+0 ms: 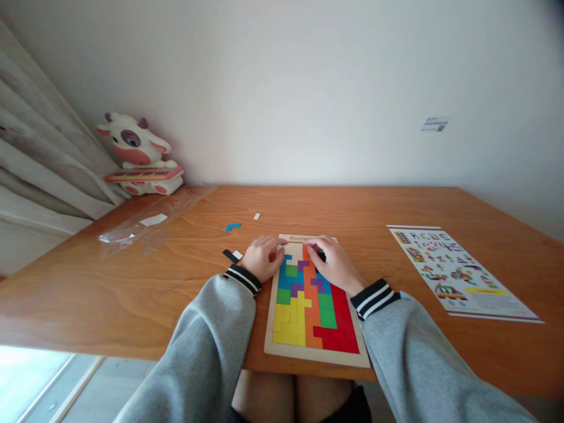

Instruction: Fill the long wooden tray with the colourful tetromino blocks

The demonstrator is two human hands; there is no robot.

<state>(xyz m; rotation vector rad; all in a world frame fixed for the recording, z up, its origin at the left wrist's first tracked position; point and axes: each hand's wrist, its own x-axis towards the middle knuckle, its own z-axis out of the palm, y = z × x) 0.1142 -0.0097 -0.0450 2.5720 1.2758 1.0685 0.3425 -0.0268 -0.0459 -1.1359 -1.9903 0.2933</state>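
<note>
A wooden tetromino puzzle board (pixel 318 355) lies before me near the table's front edge. Yellow, orange, red, green, blue and purple pieces fill much of it; bare wood shows near its top left. My left hand (pixel 263 258) rests at the board's upper left edge, thumb and index finger apart, with nothing visible between them. Over the upper right part is my right hand (pixel 333 262), its thumb and index finger apart beside an orange piece (pixel 305 252). A dark piece partly shows under that hand. Its other fingers are mostly hidden.
Left of the board lie a black piece (pixel 230 256), a white piece (pixel 238 255), a blue piece (pixel 233 227) and a small white piece (pixel 257 216). A printed pattern sheet (pixel 480 296) lies right. Clear plastic wrap (pixel 132 232) and a cow toy keyboard (pixel 147 176) are far left.
</note>
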